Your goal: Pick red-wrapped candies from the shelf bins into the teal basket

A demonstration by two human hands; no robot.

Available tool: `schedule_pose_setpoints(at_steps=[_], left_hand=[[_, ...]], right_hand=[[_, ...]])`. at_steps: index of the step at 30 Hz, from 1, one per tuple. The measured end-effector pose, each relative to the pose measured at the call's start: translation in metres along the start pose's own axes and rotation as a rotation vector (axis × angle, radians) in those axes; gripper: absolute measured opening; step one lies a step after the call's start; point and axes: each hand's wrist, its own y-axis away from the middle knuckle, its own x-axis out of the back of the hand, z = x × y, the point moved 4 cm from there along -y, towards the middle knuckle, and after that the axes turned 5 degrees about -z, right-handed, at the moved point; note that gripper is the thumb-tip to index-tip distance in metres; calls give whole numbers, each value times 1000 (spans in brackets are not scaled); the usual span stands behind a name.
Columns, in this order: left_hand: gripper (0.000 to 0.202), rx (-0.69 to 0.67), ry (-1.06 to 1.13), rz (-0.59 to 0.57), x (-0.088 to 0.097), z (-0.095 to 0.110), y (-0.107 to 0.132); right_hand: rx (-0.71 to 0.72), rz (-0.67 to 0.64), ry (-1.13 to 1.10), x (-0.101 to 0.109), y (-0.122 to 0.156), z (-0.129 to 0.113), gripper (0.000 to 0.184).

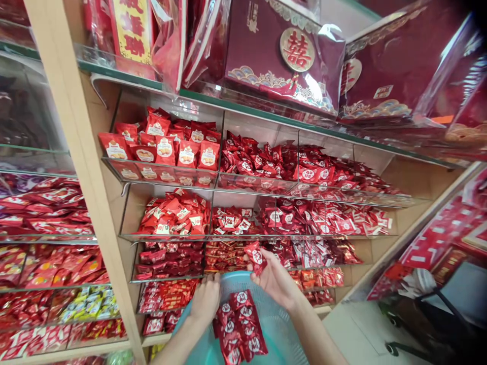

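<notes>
Holds a small red packet (254, 256) in the right hand (274, 276), pinched between thumb and fingers, just above the far rim of the blue-green basket (283, 329). Shows only part of the packet's printed face, with the lower end partly covered by the fingers. Cannot read the white print.

Rests the left hand (206, 299) at the left part of the basket's far rim, fingers curled, back of the hand turned to view. Hides those fingertips, so cannot tell how firm or loose that grip is.

Contains, in the basket between the forearms, a cluster of dark red packets (241, 327) with round white labels, overlapping enough to make counting unsure. Loses the near side of the basket and both forearms at the bottom edge. Covers part of the lowest shelf rows with hands and basket. Breaks up the maroon boxes (262, 50) above with glare on plastic, and swallows the upper right corner in black.

Leaves open room inside the basket, right of the cluster, and bare floor (357, 329) beyond the right forearm, toward a dark wheeled chair (445, 314). Comes close to the glass shelf edges (243, 236) beyond both hands; cannot tell whether basket and shelves touch. Keeps the wooden upright (78, 152) well apart from the left hand.
</notes>
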Motion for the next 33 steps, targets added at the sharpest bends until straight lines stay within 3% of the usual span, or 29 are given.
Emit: schedule_pose_setpoints(at_steps=[5, 10, 16, 24, 30, 33], left_hand=[[42, -31, -4, 4, 1, 3, 1], [39, -37, 11, -26, 2, 5, 4], [38, -46, 6, -65, 4, 9, 6], [34, -50, 6, -75, 4, 12, 4], [35, -56, 0, -66, 6, 13, 5], [35, -52, -3, -80, 6, 13, 4]], right_hand=[[-83, 155, 55, 30, -1, 24, 20], [-68, 267, 170, 55, 1, 40, 20], [-80, 321, 299, 79, 3, 58, 20], [-69, 287, 299, 83, 5, 65, 21], [-55, 365, 337, 85, 8, 66, 40], [-33, 360, 359, 85, 9, 67, 38]])
